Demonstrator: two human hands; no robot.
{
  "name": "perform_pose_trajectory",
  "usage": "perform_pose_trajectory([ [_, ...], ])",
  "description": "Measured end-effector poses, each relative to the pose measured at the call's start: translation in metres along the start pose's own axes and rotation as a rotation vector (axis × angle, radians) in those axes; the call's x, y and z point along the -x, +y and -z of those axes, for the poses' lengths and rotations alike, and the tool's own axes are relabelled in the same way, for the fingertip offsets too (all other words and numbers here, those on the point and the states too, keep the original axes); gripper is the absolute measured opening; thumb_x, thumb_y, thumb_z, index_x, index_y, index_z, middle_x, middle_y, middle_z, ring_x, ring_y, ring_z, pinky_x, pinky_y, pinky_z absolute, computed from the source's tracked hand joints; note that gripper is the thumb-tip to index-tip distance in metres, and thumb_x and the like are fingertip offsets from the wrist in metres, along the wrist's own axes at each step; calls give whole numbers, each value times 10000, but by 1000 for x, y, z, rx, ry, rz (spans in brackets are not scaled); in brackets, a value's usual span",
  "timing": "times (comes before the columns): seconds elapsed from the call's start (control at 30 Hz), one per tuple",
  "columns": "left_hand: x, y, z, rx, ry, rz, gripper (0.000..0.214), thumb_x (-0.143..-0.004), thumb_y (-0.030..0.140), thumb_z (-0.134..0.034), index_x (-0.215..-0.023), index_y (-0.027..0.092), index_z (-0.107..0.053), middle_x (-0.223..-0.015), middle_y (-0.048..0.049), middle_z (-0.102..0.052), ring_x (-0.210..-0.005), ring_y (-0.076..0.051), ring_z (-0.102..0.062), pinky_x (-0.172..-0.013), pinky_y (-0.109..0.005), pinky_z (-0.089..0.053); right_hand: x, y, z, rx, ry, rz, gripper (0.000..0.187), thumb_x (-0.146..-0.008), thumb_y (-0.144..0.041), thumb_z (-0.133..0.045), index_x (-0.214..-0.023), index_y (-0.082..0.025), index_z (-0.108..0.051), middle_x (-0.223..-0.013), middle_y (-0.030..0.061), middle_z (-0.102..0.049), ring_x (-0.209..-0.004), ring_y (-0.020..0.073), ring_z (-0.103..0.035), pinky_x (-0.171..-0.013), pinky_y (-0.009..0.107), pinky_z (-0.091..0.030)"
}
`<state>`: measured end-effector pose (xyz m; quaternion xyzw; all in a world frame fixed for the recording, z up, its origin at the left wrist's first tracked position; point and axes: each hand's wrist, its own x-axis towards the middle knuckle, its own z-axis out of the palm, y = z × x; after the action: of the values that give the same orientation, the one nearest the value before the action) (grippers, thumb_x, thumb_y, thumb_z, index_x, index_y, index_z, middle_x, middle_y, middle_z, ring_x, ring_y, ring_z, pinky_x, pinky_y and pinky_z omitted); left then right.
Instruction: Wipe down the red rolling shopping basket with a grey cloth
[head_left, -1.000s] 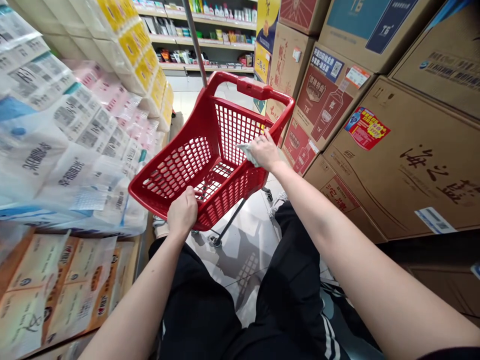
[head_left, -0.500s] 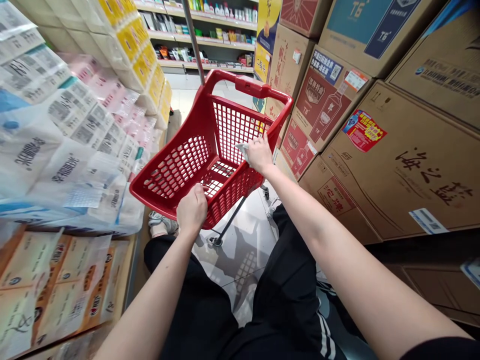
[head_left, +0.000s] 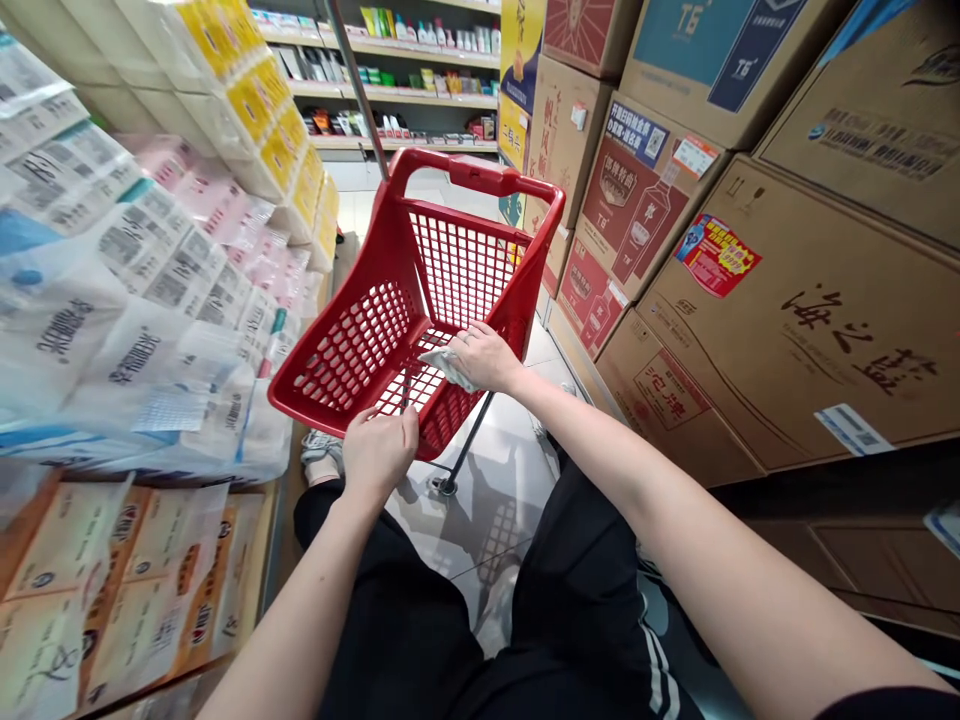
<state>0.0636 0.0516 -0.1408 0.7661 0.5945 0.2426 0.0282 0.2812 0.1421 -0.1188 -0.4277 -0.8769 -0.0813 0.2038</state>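
In front of me stands a red plastic shopping basket cart with latticed walls, a looped handle at its far end and a grey metal pole. My left hand is closed around the near rim. With my right hand I press a pale cloth to the rim of the cart's right side; the fingers are wrapped over the cloth, which partly hides them. Nothing lies inside the cart that I can make out.
Cardboard cartons are stacked along the right. Packs of tissue paper rise on the left, with orange-and-cream packs below them. Behind the cart, shelves hold bottles and tubes. My legs stand either side of the tiled floor.
My right hand has slid with the cloth along the right rim towards me. The left hand keeps its grip on the near rim, and the cart has turned slightly.
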Motion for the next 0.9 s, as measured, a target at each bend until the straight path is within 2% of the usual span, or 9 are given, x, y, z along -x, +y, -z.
perform_pose_trajectory([
  [0.13,4,-12,-9,-100,-31,-61,542,-929,407,-319,-503,202,-583,-579,-127,-645,-674,-254,-651,-908,-443,-437,-13,21,1,3,-15,-68,342,-1017,-359,-419,-984,-136,-676,-963,131,-704,-1000,239,-630,-1045,441,-398],
  [0.3,-2,-4,-17,-139,-53,-47,577,-938,399,-292,-560,171,-663,-626,-155,-672,-668,-266,-657,-816,-434,-446,-18,29,-8,-18,138,-258,326,-1016,-322,-414,-1003,-107,-659,-1064,172,-680,-1163,260,-576,-1170,502,-296],
  [0.4,-4,1,-20,-162,-51,-28,584,-938,389,-280,-586,161,-687,-625,-160,-673,-667,-269,-659,-813,-440,-438,-4,6,-19,-144,219,-286,295,-1010,-302,-423,-1080,-103,-629,-1165,185,-652,-1302,265,-497,-1207,527,-254],
  [0.53,-5,5,-21,-157,-50,-16,583,-941,389,-280,-582,157,-677,-622,-165,-670,-656,-266,-655,-794,-438,-425,26,-51,-35,-322,340,-367,296,-1009,-259,-394,-1197,-147,-594,-1344,155,-575,-1414,222,-396,-1205,489,-309],
  [0.6,-6,5,-20,-153,-51,-25,574,-945,392,-284,-581,166,-664,-617,-157,-666,-650,-261,-647,-775,-427,-417,35,-74,-41,-338,326,-438,336,-1007,-224,-359,-1255,-147,-573,-1399,160,-539,-1435,217,-368,-1198,492,-321],
  [0.67,-6,3,-20,-135,-56,-42,555,-946,395,-297,-570,178,-644,-614,-145,-663,-645,-253,-639,-763,-416,-408,38,-83,-44,-314,284,-477,346,-1002,-213,-371,-1279,-149,-569,-1414,157,-532,-1441,227,-358,-1186,492,-336],
  [0.77,-5,-1,-20,-103,-67,-71,538,-943,400,-316,-552,188,-618,-619,-136,-665,-637,-240,-631,-766,-404,-403,29,-64,-41,-269,273,-454,310,-996,-259,-440,-1246,-166,-599,-1393,144,-559,-1402,259,-399,-1143,484,-386],
  [0.83,-3,-2,-20,-116,-63,-96,545,-947,398,-313,-550,183,-619,-627,-137,-671,-634,-233,-629,-764,-394,-403,17,-35,-33,-244,304,-455,308,-994,-311,-464,-1217,-164,-617,-1378,151,-562,-1354,284,-429,-1105,491,-421],
  [0.9,-1,0,-19,-172,-59,-136,564,-959,383,-293,-565,167,-635,-631,-136,-678,-629,-229,-628,-748,-382,-402,4,-2,-23,-201,315,-531,337,-1003,-336,-440,-1218,-153,-623,-1392,164,-528,-1315,291,-437,-1081,488,-442],
])
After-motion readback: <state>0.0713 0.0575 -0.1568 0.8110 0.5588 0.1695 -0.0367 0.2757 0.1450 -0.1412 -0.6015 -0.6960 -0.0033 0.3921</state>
